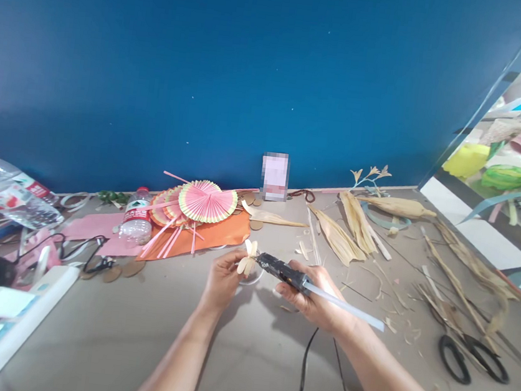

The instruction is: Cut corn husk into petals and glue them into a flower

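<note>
Left hand (226, 273): pinched narrow on the pale flower (247, 262), probably to steady small petals without crushing them.
Flower: held up over the middle of the table (108, 335), between both hands, likely for a clear view.
Right hand (317, 296): wrapped round the body of the glue gun (282, 272), presumably to stay back from a hot tip. Could not tell about pressure on the trigger.
Glue gun: pointed leftward, nose-first at the flower; could not tell touching from just short.
Glue stick (346, 306): stuck far out of the gun's back, perhaps left long for steady feeding.
Cord (303, 376): trailed toward the near edge, between the forearms, clear of the flower.
Husks (338, 234): lay spread at the back right, seemingly within easy reach.
Scissors (468, 340): rested at the right with handles turned nearward, handy for grabbing by the look of it.
Paper fans (208, 201): sat heaped on an orange sheet (225, 232) at the back left, apparently parked to spare the folds.
</note>
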{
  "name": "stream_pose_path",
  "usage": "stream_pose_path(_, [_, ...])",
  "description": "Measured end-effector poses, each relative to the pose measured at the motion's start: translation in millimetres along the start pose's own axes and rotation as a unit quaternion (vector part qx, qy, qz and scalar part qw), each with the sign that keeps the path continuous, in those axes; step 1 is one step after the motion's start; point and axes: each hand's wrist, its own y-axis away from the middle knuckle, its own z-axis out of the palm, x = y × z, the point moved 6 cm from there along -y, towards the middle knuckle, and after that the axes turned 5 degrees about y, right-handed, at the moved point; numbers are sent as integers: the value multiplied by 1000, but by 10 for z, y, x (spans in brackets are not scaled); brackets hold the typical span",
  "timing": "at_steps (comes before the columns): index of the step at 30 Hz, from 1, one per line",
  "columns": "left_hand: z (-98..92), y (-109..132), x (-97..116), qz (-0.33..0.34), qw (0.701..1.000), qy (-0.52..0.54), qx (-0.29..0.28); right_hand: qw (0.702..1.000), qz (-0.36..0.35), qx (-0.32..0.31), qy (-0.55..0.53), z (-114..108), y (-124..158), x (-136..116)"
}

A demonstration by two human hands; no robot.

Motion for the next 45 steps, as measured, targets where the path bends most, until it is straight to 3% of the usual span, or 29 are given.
stream_pose_path(45, [7,5,38,18,1000,-9,-8,999,9,-21,-26,-10,4,-20])
